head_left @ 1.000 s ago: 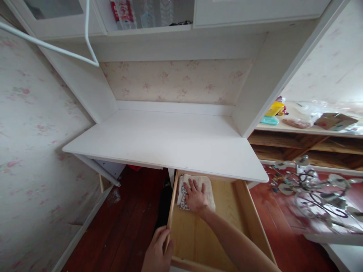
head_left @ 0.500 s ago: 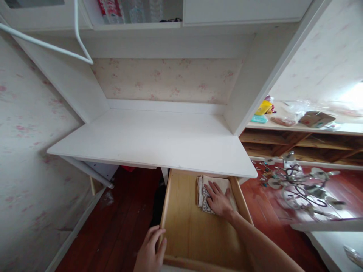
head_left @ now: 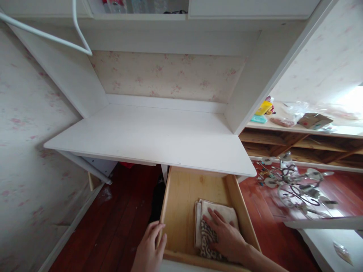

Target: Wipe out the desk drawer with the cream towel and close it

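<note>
**Cloth is working its way around the drawer**

Since the earlier frames the folded cloth [head_left: 215, 223] has slid from the back of the drawer, first on the left side, then the right, and now it sits at the front right corner, close to the front edge. So judging by that path, I'd say the back strip and the right side of the drawer floor have been gone over, and the front left patch of bare wood looks like what's left. That's my read, not something I can confirm from a distance.

Going left to right as I see it on the head cam: the flowery wallpaper and the dark red floor are off to the left, with the white desk top [head_left: 153, 139] above. Then my left hand [head_left: 149, 249] is on the left wall of the wooden drawer [head_left: 181, 200], fingers curled over the rim and thumb outside, gripping it to steady the thing. Next, my right hand [head_left: 227, 238] lies flat on the cloth, fingers spread apart and pressing down, not pinching anything. The cloth is cream with a leopard-print patch under my palm, touching or nearly touching the right drawer wall.

Further right, a metal chandelier [head_left: 295, 185] lies on the floor, and the wooden shelf [head_left: 300, 139] behind it has a cardboard box and some bags on top.
</note>
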Demonstrator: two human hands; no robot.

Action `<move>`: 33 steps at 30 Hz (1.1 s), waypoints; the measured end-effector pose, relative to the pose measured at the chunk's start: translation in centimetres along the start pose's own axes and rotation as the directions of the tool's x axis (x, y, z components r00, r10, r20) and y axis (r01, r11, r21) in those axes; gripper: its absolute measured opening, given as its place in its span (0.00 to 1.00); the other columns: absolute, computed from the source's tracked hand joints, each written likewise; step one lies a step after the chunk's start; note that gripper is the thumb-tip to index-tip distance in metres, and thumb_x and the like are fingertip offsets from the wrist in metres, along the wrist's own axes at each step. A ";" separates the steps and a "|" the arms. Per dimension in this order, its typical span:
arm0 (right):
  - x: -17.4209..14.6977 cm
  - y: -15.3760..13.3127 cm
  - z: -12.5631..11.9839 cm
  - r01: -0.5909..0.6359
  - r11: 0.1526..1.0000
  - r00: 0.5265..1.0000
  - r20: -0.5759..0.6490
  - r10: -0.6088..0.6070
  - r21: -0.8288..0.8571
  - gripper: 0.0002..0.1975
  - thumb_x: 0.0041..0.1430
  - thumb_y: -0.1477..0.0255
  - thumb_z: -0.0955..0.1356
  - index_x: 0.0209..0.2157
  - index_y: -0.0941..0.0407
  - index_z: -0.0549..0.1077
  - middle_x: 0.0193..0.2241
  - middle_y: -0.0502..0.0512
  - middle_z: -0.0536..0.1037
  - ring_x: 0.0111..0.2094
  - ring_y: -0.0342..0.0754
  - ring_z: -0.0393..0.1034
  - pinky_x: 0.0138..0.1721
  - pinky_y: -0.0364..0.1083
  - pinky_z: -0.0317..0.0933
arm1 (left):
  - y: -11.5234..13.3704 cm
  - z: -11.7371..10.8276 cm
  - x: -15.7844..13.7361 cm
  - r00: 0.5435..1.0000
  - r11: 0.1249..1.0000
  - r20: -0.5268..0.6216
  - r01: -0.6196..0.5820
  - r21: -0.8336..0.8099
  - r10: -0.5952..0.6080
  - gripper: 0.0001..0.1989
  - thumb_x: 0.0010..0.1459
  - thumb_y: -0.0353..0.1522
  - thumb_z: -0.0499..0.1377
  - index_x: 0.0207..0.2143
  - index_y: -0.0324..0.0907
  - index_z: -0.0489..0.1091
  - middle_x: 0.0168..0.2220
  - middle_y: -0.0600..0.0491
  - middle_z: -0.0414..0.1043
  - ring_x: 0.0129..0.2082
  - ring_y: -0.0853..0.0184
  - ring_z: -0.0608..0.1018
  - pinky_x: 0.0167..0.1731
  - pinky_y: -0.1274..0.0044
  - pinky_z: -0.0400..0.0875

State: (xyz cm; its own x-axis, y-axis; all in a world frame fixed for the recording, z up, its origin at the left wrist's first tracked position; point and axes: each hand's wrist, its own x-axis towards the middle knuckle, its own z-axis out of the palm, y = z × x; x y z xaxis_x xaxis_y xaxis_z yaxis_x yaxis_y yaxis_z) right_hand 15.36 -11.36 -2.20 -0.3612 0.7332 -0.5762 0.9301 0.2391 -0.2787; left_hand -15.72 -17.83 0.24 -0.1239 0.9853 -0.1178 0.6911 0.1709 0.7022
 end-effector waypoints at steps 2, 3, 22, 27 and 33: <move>0.6 -1.0 0.1 -0.023 1.000 1.000 -0.012 0.023 -0.015 0.45 0.45 0.66 0.69 0.65 0.42 0.49 0.68 0.52 0.36 0.66 0.65 0.32 0.56 0.74 0.44 | 0.0 0.0 0.0 1.000 1.000 0.000 0.006 -0.004 -0.006 0.19 0.59 0.41 0.50 0.45 0.44 0.73 0.49 0.47 0.72 0.50 0.62 0.75 0.50 0.70 0.70; 1.0 -1.7 0.2 -0.019 1.000 1.000 -0.014 0.019 -0.021 0.45 0.46 0.66 0.69 0.64 0.42 0.49 0.68 0.52 0.36 0.66 0.65 0.32 0.56 0.74 0.42 | 0.0 0.0 0.0 1.000 1.000 0.000 0.009 -0.007 -0.009 0.19 0.59 0.41 0.50 0.46 0.44 0.73 0.49 0.47 0.72 0.50 0.62 0.75 0.50 0.70 0.70; 15.0 -11.9 -6.1 0.005 0.995 1.000 -0.025 -0.007 -0.104 0.44 0.48 0.64 0.63 0.66 0.46 0.41 0.68 0.56 0.32 0.66 0.67 0.26 0.50 0.81 0.29 | -1.5 0.3 0.1 0.997 0.995 0.070 0.045 -0.087 -0.038 0.21 0.55 0.37 0.53 0.50 0.42 0.69 0.52 0.46 0.69 0.53 0.63 0.72 0.54 0.71 0.66; 16.3 -10.4 -8.0 -0.002 0.998 1.000 -0.001 0.002 -0.069 0.43 0.51 0.60 0.63 0.66 0.47 0.40 0.68 0.56 0.32 0.66 0.68 0.26 0.50 0.79 0.33 | -1.8 0.7 0.0 0.998 0.996 0.062 0.028 -0.088 -0.022 0.22 0.56 0.39 0.53 0.50 0.42 0.70 0.52 0.45 0.68 0.54 0.62 0.71 0.54 0.70 0.66; 14.6 -3.3 -7.6 0.036 0.999 0.999 -0.002 -0.036 -0.003 0.46 0.46 0.58 0.67 0.66 0.43 0.44 0.68 0.53 0.34 0.66 0.67 0.27 0.53 0.77 0.33 | -1.9 0.6 0.2 0.997 0.996 0.081 0.006 -0.091 0.002 0.21 0.57 0.39 0.52 0.50 0.41 0.70 0.52 0.45 0.67 0.53 0.61 0.72 0.53 0.69 0.67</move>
State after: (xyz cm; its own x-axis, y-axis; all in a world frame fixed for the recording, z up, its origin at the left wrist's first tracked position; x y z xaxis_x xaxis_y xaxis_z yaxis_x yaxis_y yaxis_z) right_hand 7.51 3.38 -3.79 -0.3940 0.7257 -0.5641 0.9168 0.2673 -0.2965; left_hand -16.64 -17.99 -1.58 -0.0644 0.9828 -0.1731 0.6231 0.1751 0.7623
